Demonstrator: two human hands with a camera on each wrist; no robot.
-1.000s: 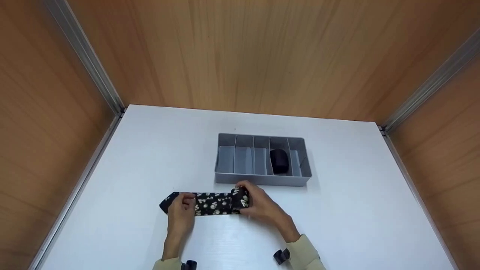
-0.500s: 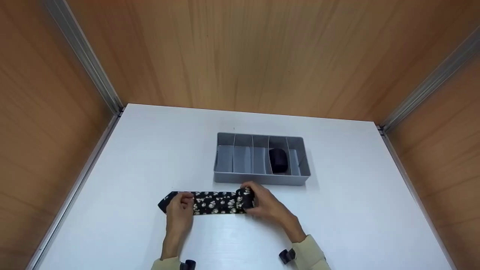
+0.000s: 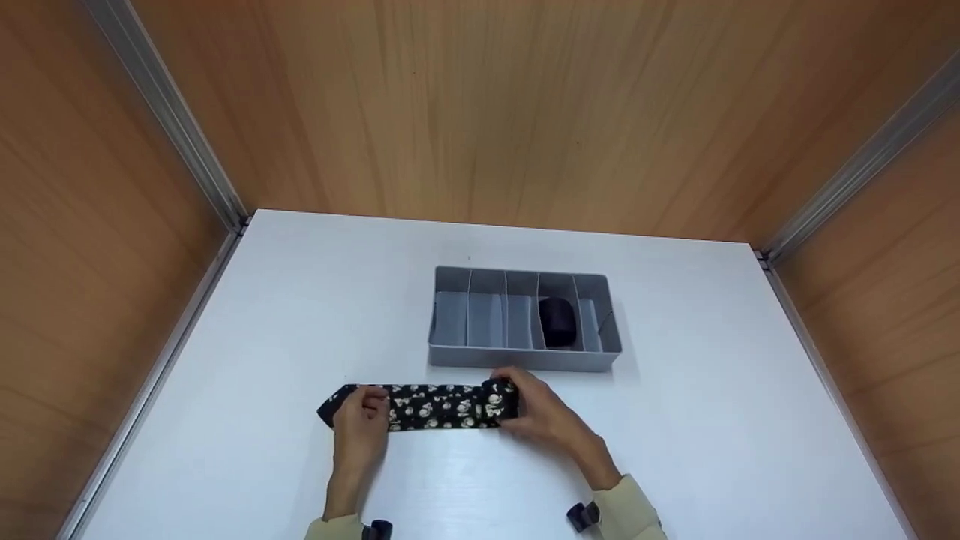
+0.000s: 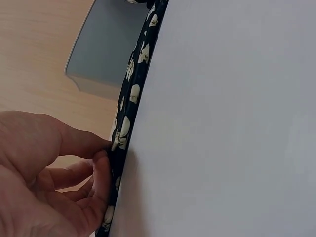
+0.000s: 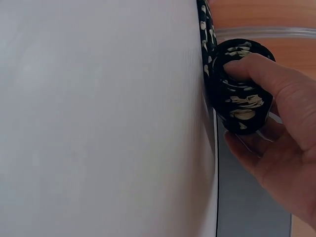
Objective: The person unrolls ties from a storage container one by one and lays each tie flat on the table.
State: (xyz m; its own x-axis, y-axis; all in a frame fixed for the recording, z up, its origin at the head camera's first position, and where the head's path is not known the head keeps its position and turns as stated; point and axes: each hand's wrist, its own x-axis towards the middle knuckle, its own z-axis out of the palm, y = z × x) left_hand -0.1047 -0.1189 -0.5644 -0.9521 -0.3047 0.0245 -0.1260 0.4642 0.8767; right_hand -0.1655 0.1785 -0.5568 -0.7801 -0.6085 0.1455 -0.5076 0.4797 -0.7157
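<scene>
One tie (image 3: 431, 407), flat along most of its length, rolled up at one end

The black tie with its pale print lies on the table (image 3: 712, 375), nearer the left edge than the right, in front of a grey tray (image 3: 525, 359). Its pointed end aims at the table's left edge. Beside that end, the left hand (image 3: 361, 427) pinches the cloth, thumb and forefinger nearly together, the other fingers curled. The right hand (image 3: 545, 416) is partly closed round the rolled end, its thumb pressed to the side of the roll. The tray stands between the tie and the table's far edge, with five compartments in a row; a dark roll (image 3: 557, 322) sits in the fourth from the left.
</scene>
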